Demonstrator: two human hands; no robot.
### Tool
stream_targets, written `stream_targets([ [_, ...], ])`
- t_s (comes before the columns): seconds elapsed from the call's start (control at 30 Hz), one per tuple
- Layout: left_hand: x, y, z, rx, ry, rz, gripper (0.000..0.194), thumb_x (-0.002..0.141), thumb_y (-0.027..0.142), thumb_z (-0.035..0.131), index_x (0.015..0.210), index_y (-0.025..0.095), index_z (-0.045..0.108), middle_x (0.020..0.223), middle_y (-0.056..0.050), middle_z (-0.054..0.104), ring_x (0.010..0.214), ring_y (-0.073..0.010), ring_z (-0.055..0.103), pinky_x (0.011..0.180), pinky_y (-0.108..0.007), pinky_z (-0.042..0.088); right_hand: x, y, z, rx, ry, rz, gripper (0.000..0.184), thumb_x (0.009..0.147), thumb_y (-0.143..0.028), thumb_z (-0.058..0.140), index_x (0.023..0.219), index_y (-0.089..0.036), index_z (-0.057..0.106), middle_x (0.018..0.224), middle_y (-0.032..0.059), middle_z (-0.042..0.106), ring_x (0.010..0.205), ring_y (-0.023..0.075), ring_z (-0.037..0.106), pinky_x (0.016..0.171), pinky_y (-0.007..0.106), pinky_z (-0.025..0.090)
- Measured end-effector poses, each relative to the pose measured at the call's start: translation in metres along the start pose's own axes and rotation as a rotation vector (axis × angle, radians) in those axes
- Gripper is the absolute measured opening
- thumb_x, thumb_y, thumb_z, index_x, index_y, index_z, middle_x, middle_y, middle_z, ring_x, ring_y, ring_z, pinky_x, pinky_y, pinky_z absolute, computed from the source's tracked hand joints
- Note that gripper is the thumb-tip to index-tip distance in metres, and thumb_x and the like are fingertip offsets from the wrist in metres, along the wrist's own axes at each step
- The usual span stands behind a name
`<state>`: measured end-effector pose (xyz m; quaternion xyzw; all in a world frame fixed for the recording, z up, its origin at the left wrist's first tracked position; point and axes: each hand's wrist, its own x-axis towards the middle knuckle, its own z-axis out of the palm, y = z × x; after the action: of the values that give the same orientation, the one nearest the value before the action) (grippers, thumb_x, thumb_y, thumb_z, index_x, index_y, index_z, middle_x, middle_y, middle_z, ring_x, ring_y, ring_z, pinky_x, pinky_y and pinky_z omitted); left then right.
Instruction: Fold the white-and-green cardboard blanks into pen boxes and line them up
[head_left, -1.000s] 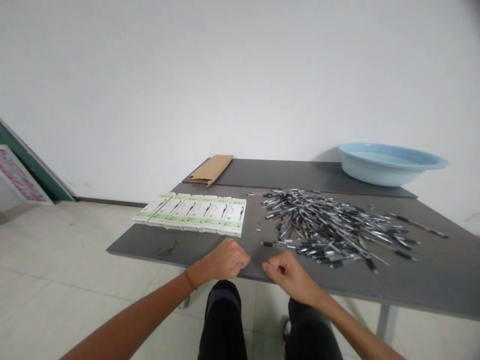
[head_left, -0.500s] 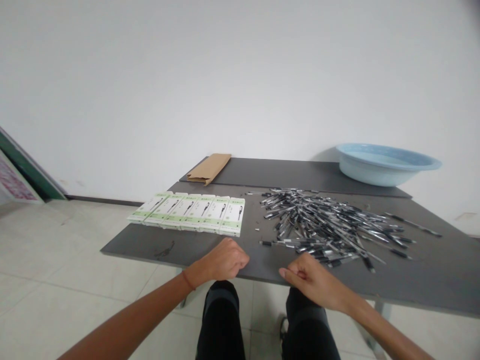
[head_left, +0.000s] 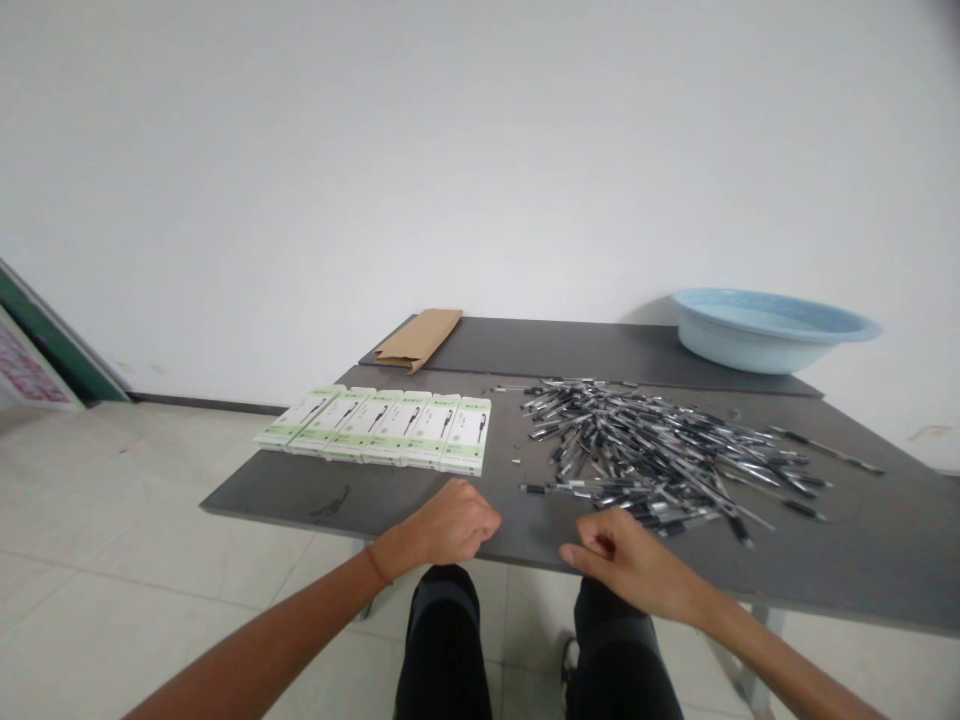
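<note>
My left hand (head_left: pixel 448 525) rests as a loose fist on the near edge of the dark grey table (head_left: pixel 322 495), its fingers curled with nothing showing in them. My right hand (head_left: pixel 628 560) lies beside it on the same edge, fingers also curled in, just in front of a big heap of black and silver pens (head_left: pixel 652 450). A row of several white and green pen boxes (head_left: pixel 382 428) lies flat a little beyond my left hand.
A light blue plastic basin (head_left: pixel 769 328) stands at the far right against the white wall. A brown paper bag (head_left: pixel 420 338) lies on a second dark table top at the back. My legs in dark trousers are under the table edge. Tiled floor lies to the left.
My right hand slid to the right along the table edge and turned its knuckles up. My left hand stayed put. The view shifted slightly.
</note>
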<state>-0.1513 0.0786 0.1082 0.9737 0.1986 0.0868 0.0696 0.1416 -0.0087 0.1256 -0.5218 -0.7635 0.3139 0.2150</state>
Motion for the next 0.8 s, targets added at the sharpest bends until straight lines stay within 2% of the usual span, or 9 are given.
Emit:
stream_targets([
  [0.1, 0.0, 0.0, 0.0, 0.005, 0.002, -0.001, 0.017, 0.069, 0.006, 0.051, 0.062, 0.02, 0.046, 0.059, 0.002, 0.061, 0.057, -0.0153, 0.056, 0.059, -0.031, 0.033, 0.015, -0.012, -0.014, -0.298, 0.094, -0.079, 0.022, 0.092, -0.036, 0.07, 0.078, -0.021, 0.063, 0.067, -0.0048, 0.055, 0.063, 0.0129, 0.054, 0.06, 0.025, 0.037],
  [0.13, 0.0, 0.0, 0.0, 0.005, 0.003, 0.0, 0.017, 0.069, 0.006, 0.051, 0.062, 0.02, 0.046, 0.059, 0.001, 0.061, 0.057, -0.0152, 0.055, 0.06, -0.031, 0.033, 0.022, -0.016, -0.019, -0.369, 0.127, -0.102, 0.009, 0.091, -0.03, 0.07, 0.088, -0.022, 0.07, 0.076, -0.0019, 0.062, 0.072, 0.0157, 0.059, 0.067, 0.027, 0.041],
  [0.17, 0.0, 0.0, 0.0, 0.004, 0.004, 0.001, 0.017, 0.069, 0.006, 0.051, 0.062, 0.02, 0.045, 0.059, 0.001, 0.061, 0.057, -0.0151, 0.055, 0.06, -0.031, 0.033, 0.03, -0.02, -0.023, -0.409, 0.144, -0.118, 0.01, 0.091, -0.025, 0.069, 0.099, -0.024, 0.074, 0.088, 0.0012, 0.066, 0.082, 0.0188, 0.063, 0.073, 0.029, 0.043],
  [0.23, 0.0, 0.001, -0.001, 0.001, 0.007, 0.002, 0.017, 0.07, 0.006, 0.051, 0.062, 0.02, 0.045, 0.06, 0.001, 0.061, 0.057, -0.0151, 0.055, 0.06, -0.031, 0.032, 0.045, -0.024, -0.027, -0.487, 0.162, -0.16, 0.023, 0.091, -0.022, 0.067, 0.111, -0.026, 0.077, 0.106, 0.0069, 0.068, 0.1, 0.0251, 0.063, 0.082, 0.034, 0.045],
  [0.3, 0.0, 0.002, -0.001, -0.002, 0.009, -0.001, 0.017, 0.071, 0.007, 0.051, 0.062, 0.02, 0.045, 0.06, 0.001, 0.061, 0.057, -0.0154, 0.055, 0.06, -0.031, 0.033, 0.058, -0.026, -0.026, -0.532, 0.153, -0.198, 0.024, 0.09, -0.023, 0.069, 0.112, -0.025, 0.079, 0.113, 0.0099, 0.066, 0.109, 0.0287, 0.059, 0.088, 0.037, 0.046],
  [0.47, 0.0, 0.002, -0.001, -0.006, 0.006, -0.002, 0.018, 0.071, 0.007, 0.053, 0.061, 0.021, 0.046, 0.06, 0.001, 0.061, 0.057, -0.0156, 0.055, 0.059, -0.03, 0.033, 0.072, -0.024, -0.014, -0.549, 0.118, -0.253, 0.016, 0.085, -0.024, 0.077, 0.1, -0.024, 0.082, 0.114, 0.0093, 0.065, 0.112, 0.0283, 0.055, 0.099, 0.04, 0.045],
  [0.63, 0.0, 0.001, -0.001, -0.002, 0.012, -0.002, 0.019, 0.072, 0.007, 0.053, 0.06, 0.02, 0.047, 0.059, 0.001, 0.061, 0.057, -0.0155, 0.054, 0.058, -0.03, 0.031, 0.076, -0.025, -0.003, -0.542, 0.145, -0.25, 0.009, 0.086, -0.014, 0.071, 0.086, -0.017, 0.079, 0.114, 0.0115, 0.066, 0.115, 0.0282, 0.052, 0.103, 0.04, 0.044],
  [0.7, 0.001, 0.001, -0.001, -0.002, 0.015, -0.002, 0.019, 0.073, 0.007, 0.053, 0.06, 0.02, 0.047, 0.059, 0.001, 0.062, 0.057, -0.0154, 0.054, 0.058, -0.031, 0.031, 0.077, -0.026, -0.003, -0.538, 0.155, -0.253, 0.008, 0.086, -0.016, 0.072, 0.089, -0.017, 0.08, 0.118, 0.0122, 0.066, 0.118, 0.0293, 0.051, 0.104, 0.042, 0.044],
  [0.8, 0.001, 0.001, -0.001, -0.004, 0.015, 0.003, 0.02, 0.074, 0.008, 0.054, 0.06, 0.02, 0.046, 0.06, 0.001, 0.062, 0.057, -0.0153, 0.054, 0.058, -0.031, 0.031, 0.077, -0.028, -0.006, -0.53, 0.166, -0.26, 0.017, 0.084, -0.022, 0.078, 0.099, -0.016, 0.081, 0.124, 0.0128, 0.066, 0.121, 0.0311, 0.05, 0.106, 0.044, 0.043],
])
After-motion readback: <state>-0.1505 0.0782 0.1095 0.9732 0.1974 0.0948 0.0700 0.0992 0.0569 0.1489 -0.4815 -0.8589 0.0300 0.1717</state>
